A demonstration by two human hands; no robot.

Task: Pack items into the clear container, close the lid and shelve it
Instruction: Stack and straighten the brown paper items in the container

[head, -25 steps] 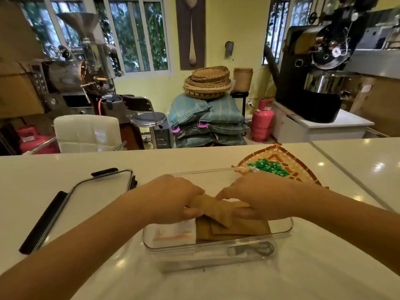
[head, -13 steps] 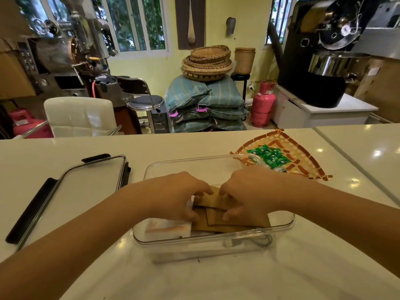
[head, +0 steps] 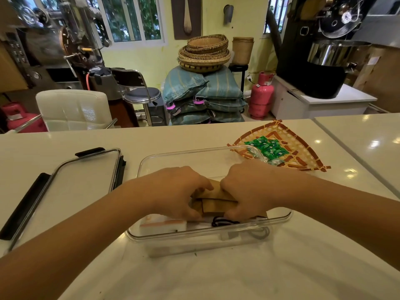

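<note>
Clear container [head: 194,155] set on white worktop [head: 281,267], open. Brown paper packets [head: 218,204] held inside it by both hands: left hand [head: 179,191] grip curled round left end, right hand [head: 249,189] grip curled round right end. Lid [head: 86,172] laid on worktop left of container. Green sachets [head: 269,148] seen on woven tray [head: 303,148] beyond, right.

A coffee roastery: roasting machines [head: 324,50], stacked sacks [head: 203,98], gas cylinders [head: 260,94].

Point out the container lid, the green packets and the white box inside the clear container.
container lid [head: 86,174], head view, clear middle panel.
green packets [head: 269,148], head view, middle of pile.
white box [head: 162,226], head view, top face.
</note>
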